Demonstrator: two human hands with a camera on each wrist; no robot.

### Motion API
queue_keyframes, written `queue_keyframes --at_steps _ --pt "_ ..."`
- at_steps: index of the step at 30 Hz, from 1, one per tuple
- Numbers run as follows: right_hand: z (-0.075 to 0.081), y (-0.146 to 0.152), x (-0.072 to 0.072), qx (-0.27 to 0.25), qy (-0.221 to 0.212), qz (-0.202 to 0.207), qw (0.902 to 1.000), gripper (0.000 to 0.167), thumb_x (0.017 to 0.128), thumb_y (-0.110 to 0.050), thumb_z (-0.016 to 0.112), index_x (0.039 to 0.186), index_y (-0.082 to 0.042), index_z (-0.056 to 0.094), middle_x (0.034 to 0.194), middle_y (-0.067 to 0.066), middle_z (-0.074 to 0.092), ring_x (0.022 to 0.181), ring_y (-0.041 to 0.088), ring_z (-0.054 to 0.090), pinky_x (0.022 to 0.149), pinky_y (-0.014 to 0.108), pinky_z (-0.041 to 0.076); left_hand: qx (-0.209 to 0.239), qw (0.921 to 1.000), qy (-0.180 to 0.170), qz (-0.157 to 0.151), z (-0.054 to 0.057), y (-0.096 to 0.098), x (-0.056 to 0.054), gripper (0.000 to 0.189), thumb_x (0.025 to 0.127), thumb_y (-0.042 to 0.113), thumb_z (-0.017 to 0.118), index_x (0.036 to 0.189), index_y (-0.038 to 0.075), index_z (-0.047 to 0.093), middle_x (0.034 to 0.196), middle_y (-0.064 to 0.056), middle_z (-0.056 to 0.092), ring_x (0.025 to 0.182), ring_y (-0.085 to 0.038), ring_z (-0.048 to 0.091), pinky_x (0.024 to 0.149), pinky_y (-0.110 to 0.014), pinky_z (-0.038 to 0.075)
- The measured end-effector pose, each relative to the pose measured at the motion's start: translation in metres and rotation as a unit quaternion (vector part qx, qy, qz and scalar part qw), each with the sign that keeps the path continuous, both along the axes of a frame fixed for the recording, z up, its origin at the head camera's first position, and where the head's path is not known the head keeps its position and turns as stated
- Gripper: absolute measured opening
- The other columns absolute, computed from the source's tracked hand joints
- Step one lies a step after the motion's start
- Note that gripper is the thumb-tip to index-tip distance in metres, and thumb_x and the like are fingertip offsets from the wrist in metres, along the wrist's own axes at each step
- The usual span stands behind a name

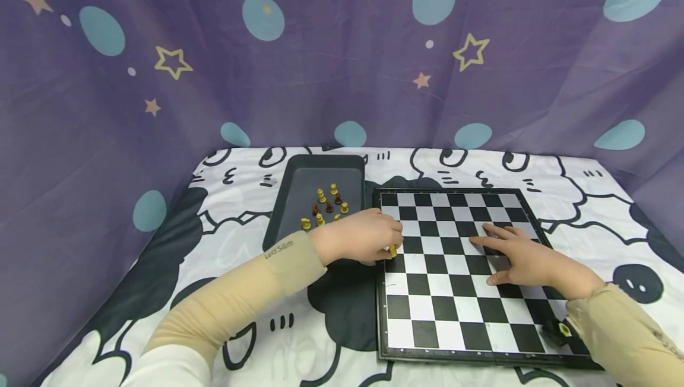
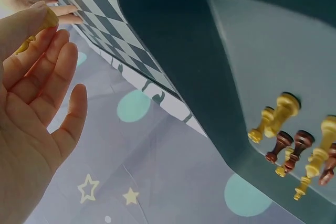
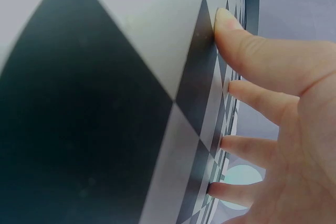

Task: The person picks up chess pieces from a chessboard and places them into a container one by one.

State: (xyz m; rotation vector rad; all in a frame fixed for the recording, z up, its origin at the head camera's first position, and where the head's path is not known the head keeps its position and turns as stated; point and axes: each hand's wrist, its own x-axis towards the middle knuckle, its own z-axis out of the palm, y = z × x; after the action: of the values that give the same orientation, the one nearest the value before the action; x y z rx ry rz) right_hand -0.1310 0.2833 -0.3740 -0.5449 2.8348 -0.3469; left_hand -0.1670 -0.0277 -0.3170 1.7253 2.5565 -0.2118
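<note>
My left hand (image 1: 366, 235) pinches a yellow chess piece (image 1: 392, 251) between thumb and fingers, over the left edge of the chessboard (image 1: 449, 358). The left wrist view shows the same yellow piece (image 2: 51, 18) at the thumb tip, partly hidden by the fingers. My right hand (image 1: 526, 259) lies with spread, fairly straight fingers on the right half of the board; in the right wrist view its thumb and fingertips (image 3: 227, 19) touch the squares. Left of the board, a dark grey tray (image 1: 320, 176) holds several yellow and brown chess pieces, such as a yellow one (image 2: 283, 111) and a brown one (image 2: 300, 148).
A small black object with a yellow-green mark (image 1: 561, 332) sits by the right sleeve, near the board's front right corner. Beneath everything lies a black-and-white cartoon cloth (image 1: 278, 339). A purple curtain (image 1: 342, 66) with stars and blue ovals hangs behind.
</note>
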Motion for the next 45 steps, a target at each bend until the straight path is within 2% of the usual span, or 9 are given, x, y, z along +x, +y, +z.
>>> queue_keyframes --at_steps 13,17,23,31,37,45 --pt "-0.001 -0.001 0.001 0.005 -0.011 -0.002 0.9999 0.081 0.064 -0.046 0.08 0.134 -0.017 0.054 0.145 0.03 0.031 0.124 0.065 0.025 0.091 0.075 0.028 0.016 0.9997 -0.009 0.014 -0.001 -0.016 -0.005 0.007 0.086 0.02 0.071 0.092 0.018 0.07 0.093 0.006 0.063 0.091 -0.009 0.06 0.075 -0.027 0.044" --pt "-0.001 0.0 0.001 0.007 -0.005 0.001 1.0 0.08 0.064 -0.045 0.08 0.134 -0.017 0.054 0.145 0.03 0.032 0.124 0.065 0.026 0.091 0.075 0.029 0.011 0.9997 -0.007 0.023 -0.002 -0.02 -0.007 0.01 0.085 0.019 0.071 0.095 0.018 0.07 0.095 0.005 0.064 0.093 -0.01 0.06 0.078 -0.029 0.044" --pt "-0.001 0.0 0.0 0.004 0.0 0.003 1.0 0.08 0.063 -0.045 0.081 0.134 -0.017 0.054 0.144 0.03 0.033 0.123 0.065 0.027 0.092 0.074 0.028 0.019 0.9993 -0.004 0.033 0.002 -0.028 -0.011 0.011 0.085 0.018 0.072 0.095 0.018 0.071 0.096 0.005 0.064 0.094 -0.011 0.061 0.081 -0.03 0.046" --pt "-0.001 0.0 0.0 0.005 0.003 0.002 1.0 0.08 0.064 -0.044 0.081 0.134 -0.017 0.054 0.145 0.03 0.033 0.124 0.064 0.027 0.091 0.074 0.029 0.043 0.9975 -0.024 0.052 0.008 -0.042 -0.023 0.008 0.086 0.017 0.07 0.094 0.016 0.07 0.093 0.004 0.064 0.089 -0.013 0.062 0.082 -0.033 0.048" --pt "-0.001 0.0 0.0 0.005 0.0 0.002 1.0 0.081 0.063 -0.045 0.08 0.134 -0.018 0.053 0.145 0.03 0.033 0.124 0.065 0.027 0.092 0.074 0.028 0.054 0.996 -0.028 0.066 0.008 -0.055 -0.034 0.007 0.085 0.016 0.071 0.092 0.015 0.07 0.092 0.002 0.064 0.088 -0.014 0.063 0.082 -0.033 0.05" --pt "0.0 0.0 0.0 0.009 -0.01 0.0 0.9999 0.081 0.064 -0.046 0.08 0.135 -0.018 0.053 0.145 0.03 0.031 0.125 0.065 0.025 0.091 0.075 0.029 0.036 0.9924 -0.029 0.114 0.007 -0.07 -0.047 0.009 0.084 0.016 0.072 0.093 0.015 0.07 0.094 0.001 0.064 0.089 -0.016 0.063 0.082 -0.035 0.05"
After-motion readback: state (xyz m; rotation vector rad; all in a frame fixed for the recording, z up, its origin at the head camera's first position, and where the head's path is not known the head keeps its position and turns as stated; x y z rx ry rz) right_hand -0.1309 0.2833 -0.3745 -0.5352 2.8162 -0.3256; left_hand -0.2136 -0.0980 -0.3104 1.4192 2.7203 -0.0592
